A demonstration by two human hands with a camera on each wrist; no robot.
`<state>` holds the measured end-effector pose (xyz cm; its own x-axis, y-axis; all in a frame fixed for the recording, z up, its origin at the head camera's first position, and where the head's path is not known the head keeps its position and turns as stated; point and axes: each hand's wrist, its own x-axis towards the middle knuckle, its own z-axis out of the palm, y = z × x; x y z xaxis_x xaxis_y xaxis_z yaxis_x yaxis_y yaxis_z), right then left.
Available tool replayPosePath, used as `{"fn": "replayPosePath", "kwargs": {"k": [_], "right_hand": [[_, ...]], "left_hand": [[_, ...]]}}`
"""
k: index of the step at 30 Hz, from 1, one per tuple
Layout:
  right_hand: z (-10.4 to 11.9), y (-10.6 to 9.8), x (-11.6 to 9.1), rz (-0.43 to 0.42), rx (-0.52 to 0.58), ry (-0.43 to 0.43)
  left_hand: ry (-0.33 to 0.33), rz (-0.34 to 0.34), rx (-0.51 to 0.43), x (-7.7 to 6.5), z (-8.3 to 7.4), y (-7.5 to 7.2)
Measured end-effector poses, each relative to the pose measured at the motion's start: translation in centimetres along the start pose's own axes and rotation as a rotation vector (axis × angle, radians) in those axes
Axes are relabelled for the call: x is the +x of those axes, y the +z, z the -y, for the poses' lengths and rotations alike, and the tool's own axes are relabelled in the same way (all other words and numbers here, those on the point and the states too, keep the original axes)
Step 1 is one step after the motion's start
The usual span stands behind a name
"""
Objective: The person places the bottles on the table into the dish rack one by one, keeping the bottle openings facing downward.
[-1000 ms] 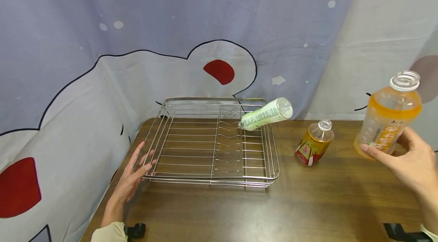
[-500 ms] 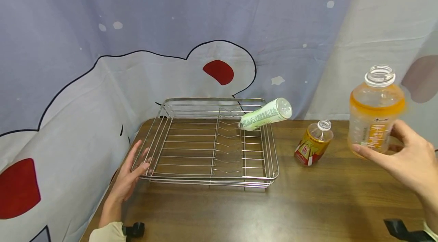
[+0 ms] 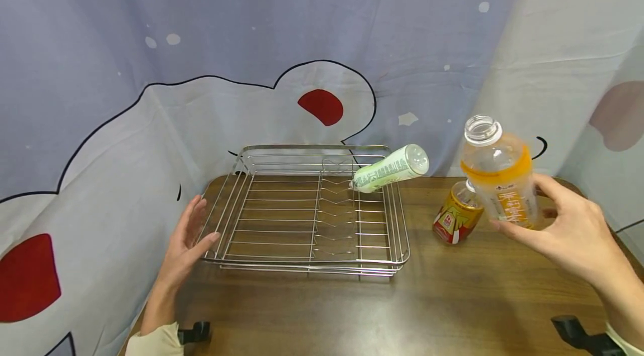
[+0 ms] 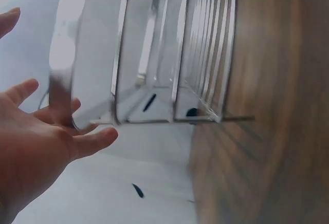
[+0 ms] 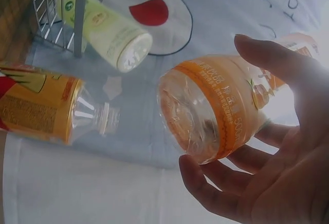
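Orange bottle [image 3: 503, 177] is gripped low by the right hand [image 3: 568, 227], fingers curled round, above the counter [image 3: 312, 317] toward its right edge, probably to leave the neck free. Left hand [image 3: 183, 241] is held loosely open at the rack's [image 3: 302, 147] front-left corner, perhaps for steadying; contact unclear. Since earlier: orange bottle shifted left, tipped; yellow bottle [image 3: 457, 213] now partly covered.

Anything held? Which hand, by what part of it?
Right hand holds the orange-banded bottle by its lower body. Left hand, fingers spread at the rack, isn't gripping it.
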<state>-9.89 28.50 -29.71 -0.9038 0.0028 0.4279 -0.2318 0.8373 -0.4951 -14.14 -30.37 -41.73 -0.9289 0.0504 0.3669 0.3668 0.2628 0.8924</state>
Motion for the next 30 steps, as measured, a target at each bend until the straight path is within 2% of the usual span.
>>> {"fn": "replayPosePath", "kwargs": {"k": [7,13,20,30], "right_hand": [[1.3,1.0,0.4,-0.028,0.010,-0.144],[2.3,1.7,0.8,-0.004,-0.026,-0.248],[3.7,2.7,0.7,0.045,-0.064,-0.273],[5.1,4.2,0.6,0.121,-0.136,-0.284]], "left_hand": [[0.095,-0.022,0.039,0.4,-2.1,1.1],[0.186,-0.024,0.109,0.9,-3.9,2.3],[0.357,0.032,0.048,1.5,-4.9,4.6],[0.390,0.138,0.012,1.6,-6.2,7.1]]}}
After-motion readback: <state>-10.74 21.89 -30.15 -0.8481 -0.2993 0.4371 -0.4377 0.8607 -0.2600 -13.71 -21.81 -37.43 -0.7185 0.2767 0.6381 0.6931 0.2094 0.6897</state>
